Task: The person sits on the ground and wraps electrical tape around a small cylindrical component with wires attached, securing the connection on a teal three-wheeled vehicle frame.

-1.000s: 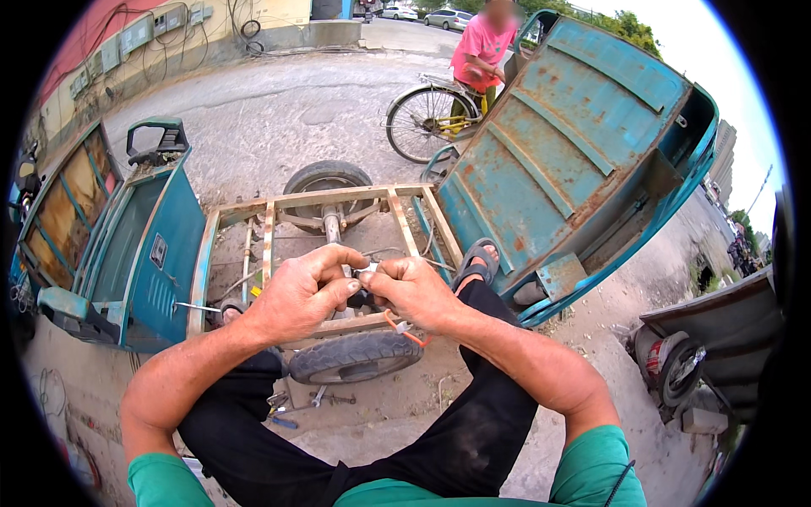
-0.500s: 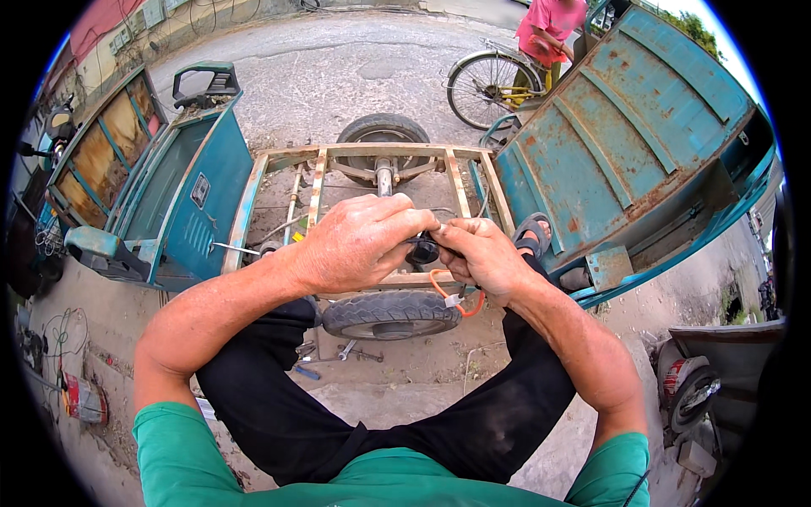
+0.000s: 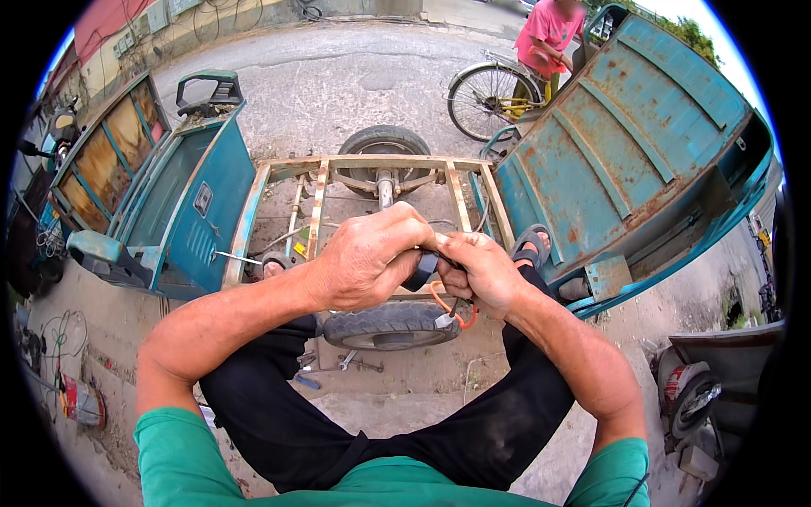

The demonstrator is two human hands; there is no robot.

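Bright, diffuse daylight casts only soft shadows, and the sky (image 3: 688, 9) at upper right is washed out. The left hand (image 3: 372, 258) and right hand (image 3: 483, 275) look fairly sharp; the black part (image 3: 421, 271) between them shows little detail. Blue fringing and black corners ring the bent fisheye view. A person's head (image 3: 570, 10), upper right, is blurred.

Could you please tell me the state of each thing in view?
Left hand: closed on black part
Right hand: fingers curled
Orange wire: looped, dangling
Teal panel: tilted, rusty
Frame: uncovered
Near wheel: upright
Bicycle: upright
Spanner: on ground
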